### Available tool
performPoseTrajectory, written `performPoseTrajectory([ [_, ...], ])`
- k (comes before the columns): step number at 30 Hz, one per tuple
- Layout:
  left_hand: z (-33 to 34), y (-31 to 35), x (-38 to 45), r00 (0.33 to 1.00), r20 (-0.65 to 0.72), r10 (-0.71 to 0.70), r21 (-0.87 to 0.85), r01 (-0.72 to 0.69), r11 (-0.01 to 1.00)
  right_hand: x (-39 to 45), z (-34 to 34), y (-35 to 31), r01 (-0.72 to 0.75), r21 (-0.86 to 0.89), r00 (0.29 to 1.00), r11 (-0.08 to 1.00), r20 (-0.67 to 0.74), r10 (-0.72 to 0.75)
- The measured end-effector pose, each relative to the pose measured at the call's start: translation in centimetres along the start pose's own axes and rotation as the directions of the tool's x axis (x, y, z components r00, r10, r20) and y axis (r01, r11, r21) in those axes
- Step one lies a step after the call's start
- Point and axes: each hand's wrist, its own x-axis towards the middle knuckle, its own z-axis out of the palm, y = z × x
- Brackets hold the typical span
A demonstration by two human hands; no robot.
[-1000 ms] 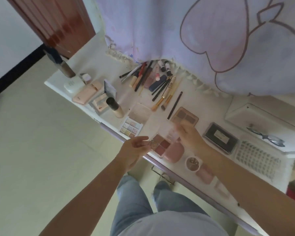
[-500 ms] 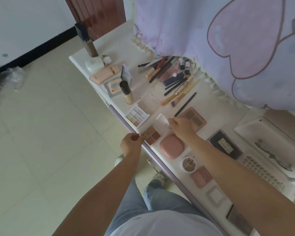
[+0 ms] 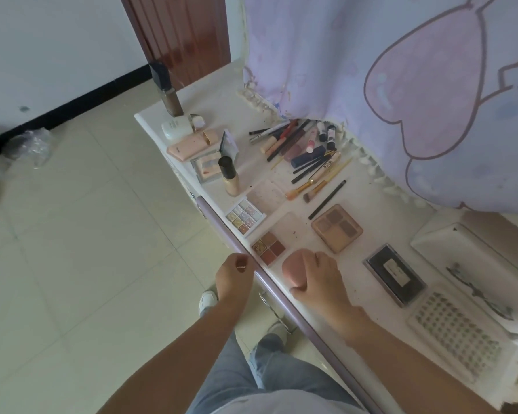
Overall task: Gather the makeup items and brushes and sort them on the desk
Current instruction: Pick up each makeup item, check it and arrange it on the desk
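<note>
Pink compact point(image 3: 292, 265): right hand point(image 3: 320, 279) moved here from brown palette point(image 3: 337, 228), grip now curled over it. Left hand point(image 3: 232, 271) off table point(image 3: 359, 273), pinching small stick. Compact next to sort.

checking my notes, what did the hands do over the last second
The right hand left the clear lid of the four-pan red eyeshadow palette and came back to grip the round pink compact. The left hand let go of the palette and drew off the desk edge. The brushes stayed put.
</note>
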Motion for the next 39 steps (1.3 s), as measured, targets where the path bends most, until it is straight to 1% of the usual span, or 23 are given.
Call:
performPoseTrajectory([
  [1,-0.2,0.0,-0.2,1.0,0.019,0.02,0.004,-0.02,1.0,0.1,0.0,0.1,-0.001,0.084,1.0,0.996,0.004,0.001],
  [2,-0.3,0.0,-0.4,0.998,0.047,0.035,0.001,-0.035,0.999,0.2,-0.3,0.3,-0.009,0.218,1.0,0.976,0.021,0.005],
  [4,-0.9,0.5,-0.5,0.987,0.147,0.064,-0.016,-0.063,0.998,0.0,-1.7,0.7,-0.013,0.474,0.997,0.88,0.07,-0.024],
  [5,-1.2,1.0,-0.5,0.972,0.219,0.088,-0.03,-0.084,0.996,-0.3,-2.7,0.8,0.009,0.536,0.994,0.844,0.091,-0.068],
  [6,-1.6,1.7,-0.5,0.947,0.3,0.111,-0.047,-0.101,0.994,-0.6,-3.9,0.9,0.052,0.555,0.989,0.83,0.09,-0.121],
  [8,-2.4,4.0,-0.6,0.866,0.481,0.135,-0.108,-0.094,0.99,-1.0,-6.3,1.3,0.157,0.569,0.978,0.807,0.024,-0.208],
  [10,-3.3,6.4,-0.9,0.743,0.647,0.17,-0.181,-0.067,0.981,-1.3,-8.6,1.3,0.264,0.588,0.958,0.765,-0.069,-0.277],
  [11,-3.6,7.4,-1.1,0.682,0.701,0.208,-0.193,-0.099,0.976,-1.5,-9.6,1.3,0.316,0.589,0.944,0.744,-0.112,-0.312],
  [12,-3.9,8.4,-1.3,0.637,0.731,0.246,-0.193,-0.153,0.969,-1.7,-10.5,1.3,0.356,0.582,0.93,0.731,-0.148,-0.336],
  [13,-4.2,9.3,-1.6,0.611,0.74,0.282,-0.208,-0.192,0.959,-1.9,-11.5,1.3,0.376,0.583,0.924,0.72,-0.171,-0.343],
  [17,-4.2,12.7,-2.5,0.6,0.684,0.415,-0.359,-0.218,0.907,-2.9,-14.7,1.3,0.426,0.637,0.904,0.642,-0.288,-0.315],
  [21,-4.0,16.3,-3.6,0.588,0.622,0.517,-0.428,-0.298,0.853,-3.6,-18.0,0.9,0.474,0.602,0.878,0.642,-0.38,-0.291],
  [24,-4.1,18.1,-3.9,0.555,0.593,0.583,-0.499,-0.314,0.808,-4.1,-20.0,0.4,0.514,0.574,0.848,0.638,-0.452,-0.276],
  [27,-4.5,19.3,-3.9,0.521,0.609,0.598,-0.511,-0.319,0.798,-4.4,-20.5,0.3,0.588,0.527,0.788,0.613,-0.545,-0.287],
  [29,-4.8,19.9,-4.0,0.488,0.62,0.614,-0.475,-0.389,0.789,-4.4,-20.3,0.5,0.635,0.454,0.737,0.625,-0.599,-0.313],
  [32,-5.0,20.6,-4.2,0.496,0.584,0.643,-0.442,-0.47,0.764,-4.2,-20.2,0.8,0.683,0.341,0.656,0.646,-0.675,-0.337],
  [34,-5.0,20.9,-4.1,0.502,0.559,0.66,-0.451,-0.484,0.75,-4.0,-20.5,0.6,0.692,0.251,0.603,0.677,-0.717,-0.35],
  [36,-4.8,21.1,-4.2,0.505,0.531,0.681,-0.461,-0.503,0.731,-3.8,-20.6,0.3,0.683,0.195,0.575,0.704,-0.738,-0.353],
  [39,-4.8,21.5,-4.5,0.516,0.5,0.696,-0.479,-0.505,0.718,-3.7,-20.5,-0.1,0.663,0.173,0.572,0.728,-0.744,-0.344],
])
